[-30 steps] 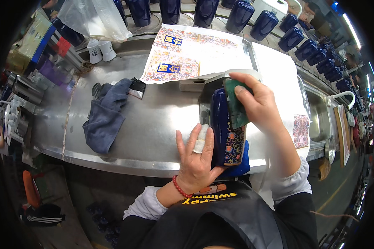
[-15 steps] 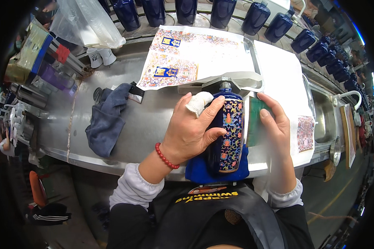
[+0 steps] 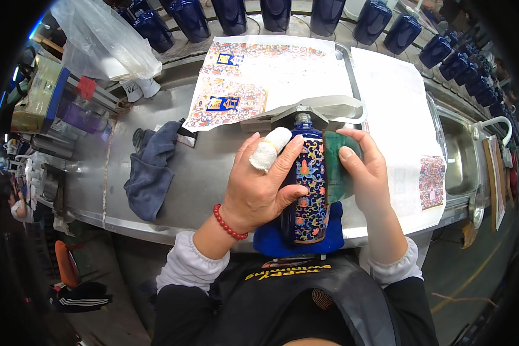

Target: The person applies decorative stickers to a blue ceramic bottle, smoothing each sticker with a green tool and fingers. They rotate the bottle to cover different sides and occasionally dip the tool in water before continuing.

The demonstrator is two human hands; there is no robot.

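A dark blue glass bottle (image 3: 310, 196) with a colourful floral decal on its face lies tilted, its neck away from me. My left hand (image 3: 252, 193) grips it from the left, thumb and fingers along the decal's edge. White cloth wraps one finger of that hand. In my right hand (image 3: 368, 173) is a flat green scraper (image 3: 335, 173), pinched between thumb and fingers, its edge against the bottle's right side. Beneath the bottle's near end is a blue cloth pad (image 3: 265, 236). The neck rests by a grey metal holder (image 3: 317, 118).
Printed decal sheets (image 3: 230, 81) lie behind the bottle, and a white sheet (image 3: 395, 115) lies to the right. A grey-blue cloth (image 3: 148, 179) sits at the left. Several blue bottles (image 3: 275, 14) line the far conveyor. A sink (image 3: 458, 161) with a tap (image 3: 496, 121) is at the right.
My right hand has picked up the green scraper from the table and brought it left against the bottle. The left hand keeps its grip on the bottle.
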